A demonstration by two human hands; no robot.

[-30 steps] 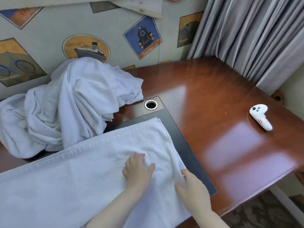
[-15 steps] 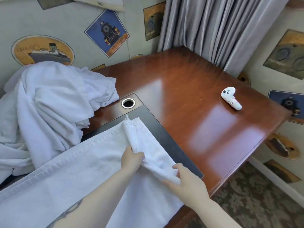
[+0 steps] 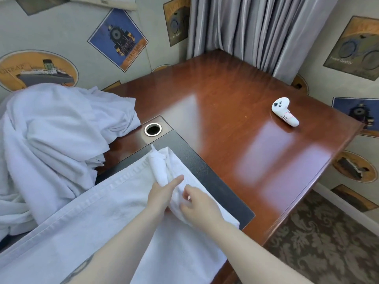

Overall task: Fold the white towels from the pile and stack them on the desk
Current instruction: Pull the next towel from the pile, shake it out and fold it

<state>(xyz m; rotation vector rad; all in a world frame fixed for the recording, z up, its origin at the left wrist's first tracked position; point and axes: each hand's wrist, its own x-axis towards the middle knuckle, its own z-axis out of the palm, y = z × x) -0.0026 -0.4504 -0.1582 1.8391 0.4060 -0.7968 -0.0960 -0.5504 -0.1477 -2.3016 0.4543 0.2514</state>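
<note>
Lying spread across the near half of the desk (image 3: 235,111), one white towel (image 3: 98,228), terry weave, hemmed border along its far edge; long axis runs from lower left up to the right, ending at a bunched ridge of cloth right at both hands.
Left hand (image 3: 162,194): fingers curled round the rolled-up end fold, forefinger extended over it.
Right hand (image 3: 198,207): just beside the left, touching the same ridge from the right; fingers loosely bent, the exact grip hidden (it looks like a pinch).
Both hands are equally near the end; the free length lies to the left, so the fold would likely carry that way.
Pile of towels (image 3: 51,136): crumpled, soft, far left against the wall.
Desk: polished red-brown wood, dark inset mat (image 3: 215,181), metal-ringed grommet (image 3: 152,129).
White controller (image 3: 284,113): hard plastic, well apart, far right.
</note>
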